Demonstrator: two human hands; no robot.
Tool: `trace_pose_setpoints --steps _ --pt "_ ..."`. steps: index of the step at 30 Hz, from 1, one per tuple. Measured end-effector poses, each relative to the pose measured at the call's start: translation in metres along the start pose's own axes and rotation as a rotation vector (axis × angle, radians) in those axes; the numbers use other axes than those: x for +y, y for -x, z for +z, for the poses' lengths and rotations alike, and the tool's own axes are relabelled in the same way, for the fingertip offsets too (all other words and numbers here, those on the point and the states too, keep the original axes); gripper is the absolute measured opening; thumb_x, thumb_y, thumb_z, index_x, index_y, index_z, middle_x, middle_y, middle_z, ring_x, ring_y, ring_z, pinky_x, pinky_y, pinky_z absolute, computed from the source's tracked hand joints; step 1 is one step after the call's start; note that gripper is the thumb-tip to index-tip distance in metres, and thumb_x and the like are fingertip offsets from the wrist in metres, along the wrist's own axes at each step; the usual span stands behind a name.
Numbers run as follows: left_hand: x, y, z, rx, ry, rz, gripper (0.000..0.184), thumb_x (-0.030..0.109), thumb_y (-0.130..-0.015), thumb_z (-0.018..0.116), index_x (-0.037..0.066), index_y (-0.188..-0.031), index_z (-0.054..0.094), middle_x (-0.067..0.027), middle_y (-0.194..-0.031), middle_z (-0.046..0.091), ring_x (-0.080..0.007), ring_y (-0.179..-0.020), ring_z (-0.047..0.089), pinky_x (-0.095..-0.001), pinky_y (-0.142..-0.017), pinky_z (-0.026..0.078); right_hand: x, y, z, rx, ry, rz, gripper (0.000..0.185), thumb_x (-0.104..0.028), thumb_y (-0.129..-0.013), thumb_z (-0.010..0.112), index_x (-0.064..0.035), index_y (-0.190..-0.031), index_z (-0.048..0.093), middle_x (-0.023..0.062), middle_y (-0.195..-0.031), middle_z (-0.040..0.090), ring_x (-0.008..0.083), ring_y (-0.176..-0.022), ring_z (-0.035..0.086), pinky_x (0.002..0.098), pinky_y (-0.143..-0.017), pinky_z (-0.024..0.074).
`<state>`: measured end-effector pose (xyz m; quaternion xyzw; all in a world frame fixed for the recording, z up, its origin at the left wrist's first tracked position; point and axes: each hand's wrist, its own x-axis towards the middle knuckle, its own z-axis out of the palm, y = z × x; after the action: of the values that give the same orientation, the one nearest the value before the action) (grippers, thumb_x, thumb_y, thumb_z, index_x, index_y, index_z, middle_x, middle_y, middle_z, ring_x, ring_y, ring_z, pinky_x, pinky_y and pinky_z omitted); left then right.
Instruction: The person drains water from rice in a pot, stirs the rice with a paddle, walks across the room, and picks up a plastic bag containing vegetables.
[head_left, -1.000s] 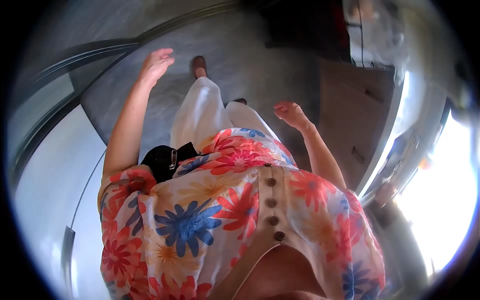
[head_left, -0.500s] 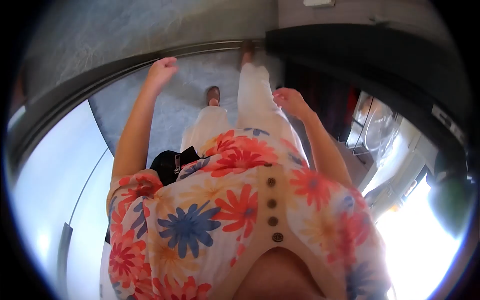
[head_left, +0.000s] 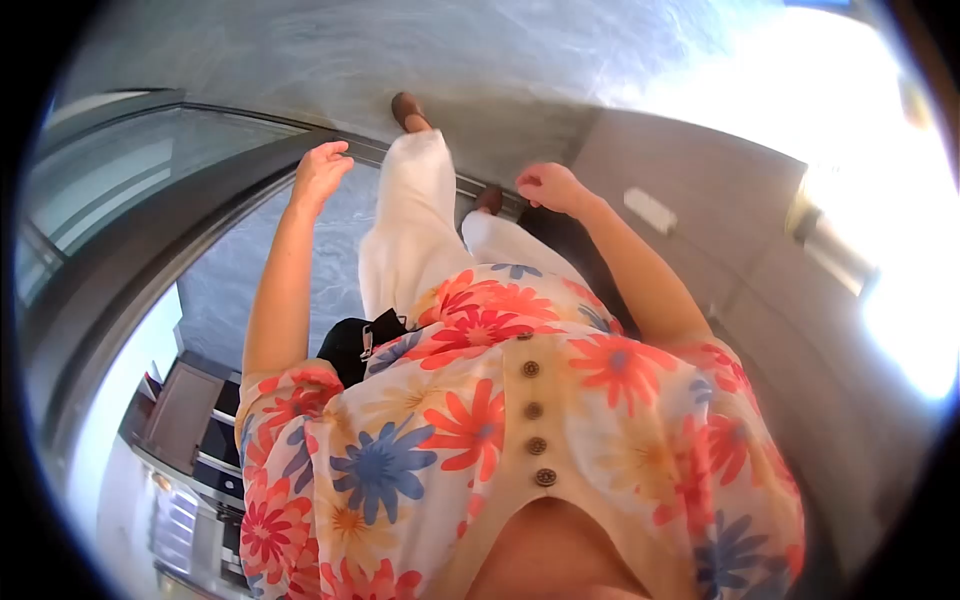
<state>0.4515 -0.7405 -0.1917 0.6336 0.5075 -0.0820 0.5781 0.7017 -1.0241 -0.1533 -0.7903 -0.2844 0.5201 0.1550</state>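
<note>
My left hand (head_left: 322,178) hangs out in front at the left, its fingers loosely bent and apart, with nothing in it. On the right, my right hand (head_left: 553,188) is curled into a loose fist, and no object shows in it. Between and below the hands are white trousers (head_left: 408,220) and a flowered blouse (head_left: 380,470) with round buttons. A black pouch (head_left: 345,348) with a metal zip pull sits at my left hip. One brown shoe (head_left: 406,108) is past the door track; the other (head_left: 489,198) is close to it.
A dark door frame with a floor track (head_left: 365,150) crosses the view, with a glass panel (head_left: 130,180) at the left. A wall (head_left: 720,170) bearing a white plate (head_left: 650,210) runs along the right. Grey floor (head_left: 300,50) lies ahead; cabinets (head_left: 183,415) show at the lower left.
The body has moved forward to the doorway, and the left foot has stepped over the track. The wall and its white plate have come closer on the right. Both hands remain empty-looking.
</note>
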Motion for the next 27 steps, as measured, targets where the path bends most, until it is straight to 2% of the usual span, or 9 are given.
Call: trace_pose_setpoints --steps 4,9,10,15,19,20,23,26,27 --pt "0.009 0.004 -0.005 -0.003 0.052 -0.136 0.042 0.012 -0.077 0.065 0.0 -0.116 0.057 -0.0124 -0.104 0.064 -0.0185 -0.097 0.06 -0.0287 -0.085 0.045 0.022 0.006 -0.005 -0.018 0.011 0.059 0.026 -0.025 -0.075 0.061 -0.0046 -0.089 0.066 0.0065 -0.068 0.063 0.0158 -0.058 0.061 0.03 -0.058 0.049" --pt "0.042 -0.004 0.037 -0.006 0.055 -0.003 0.041 0.012 -0.078 0.065 0.0 -0.116 0.057 -0.0135 -0.106 0.063 -0.0195 -0.1 0.059 -0.0286 -0.086 0.045 0.092 0.034 -0.051 0.149 -0.072 0.277 0.023 -0.025 -0.076 0.06 -0.0064 -0.088 0.067 0.0063 -0.066 0.063 0.0131 -0.054 0.058 0.028 -0.049 0.0458" --pt "0.046 -0.011 0.035 0.007 0.037 0.018 0.041 0.012 -0.078 0.065 0.001 -0.116 0.057 -0.0135 -0.106 0.063 -0.0196 -0.099 0.059 -0.0288 -0.086 0.045 0.094 0.027 -0.059 0.102 -0.119 0.359 0.022 -0.024 -0.078 0.059 -0.0075 -0.089 0.067 0.0056 -0.065 0.062 0.0121 -0.054 0.058 0.0261 -0.045 0.0433" --pt "0.057 -0.011 0.038 -0.023 0.085 0.018 0.041 0.015 -0.078 0.065 0.005 -0.117 0.058 -0.0121 -0.107 0.063 -0.0181 -0.098 0.059 -0.0298 -0.082 0.045 0.098 0.043 -0.059 0.102 -0.172 0.372 0.023 -0.02 -0.079 0.058 -0.0052 -0.095 0.064 0.0052 -0.076 0.062 0.0126 -0.063 0.06 0.0251 -0.043 0.0387" --pt "0.079 -0.01 0.046 -0.051 0.101 0.006 0.041 0.016 -0.078 0.066 0.004 -0.117 0.058 -0.0101 -0.103 0.063 -0.0172 -0.093 0.058 -0.029 -0.071 0.044 0.118 0.066 -0.061 0.051 -0.182 0.332 0.025 -0.019 -0.078 0.059 -0.004 -0.098 0.063 0.0058 -0.081 0.063 0.0134 -0.067 0.062 0.0251 -0.043 0.04" --pt "0.082 -0.008 0.047 -0.037 0.113 -0.014 0.042 0.015 -0.077 0.065 0.005 -0.117 0.058 -0.0076 -0.098 0.063 -0.0146 -0.083 0.057 -0.0281 -0.067 0.043 0.124 0.077 -0.06 0.039 -0.195 0.376 0.026 -0.019 -0.077 0.06 -0.0043 -0.098 0.062 0.0059 -0.082 0.062 0.0133 -0.068 0.062 0.0249 -0.044 0.042" --pt "0.07 -0.014 0.042 -0.051 0.101 -0.015 0.044 0.016 -0.075 0.064 0.006 -0.117 0.059 -0.0035 -0.09 0.062 -0.0121 -0.074 0.053 -0.0273 -0.063 0.041 0.141 0.093 -0.056 0.04 -0.169 0.457 0.025 -0.019 -0.076 0.06 -0.0045 -0.097 0.062 0.0057 -0.081 0.062 0.0133 -0.065 0.062 0.024 -0.043 0.0417" --pt "0.048 -0.003 0.034 -0.07 0.041 -0.079 0.048 0.023 -0.075 0.062 0.01 -0.121 0.056 0.0006 -0.086 0.059 -0.0102 -0.08 0.052 -0.034 -0.074 0.042 0.183 0.082 -0.054 -0.026 -0.125 0.494 0.022 -0.019 -0.077 0.059 -0.0059 -0.094 0.062 0.006 -0.08 0.062 0.0138 -0.063 0.061 0.0254 -0.043 0.0414" --pt "0.042 -0.004 0.031 -0.046 0.034 -0.086 0.048 0.022 -0.075 0.062 0.009 -0.12 0.057 0.0004 -0.085 0.058 -0.0103 -0.076 0.051 -0.0317 -0.07 0.041 0.193 0.075 -0.056 -0.06 -0.097 0.508 0.021 -0.019 -0.077 0.059 -0.0063 -0.094 0.062 0.006 -0.08 0.062 0.0139 -0.063 0.061 0.0259 -0.043 0.0414"
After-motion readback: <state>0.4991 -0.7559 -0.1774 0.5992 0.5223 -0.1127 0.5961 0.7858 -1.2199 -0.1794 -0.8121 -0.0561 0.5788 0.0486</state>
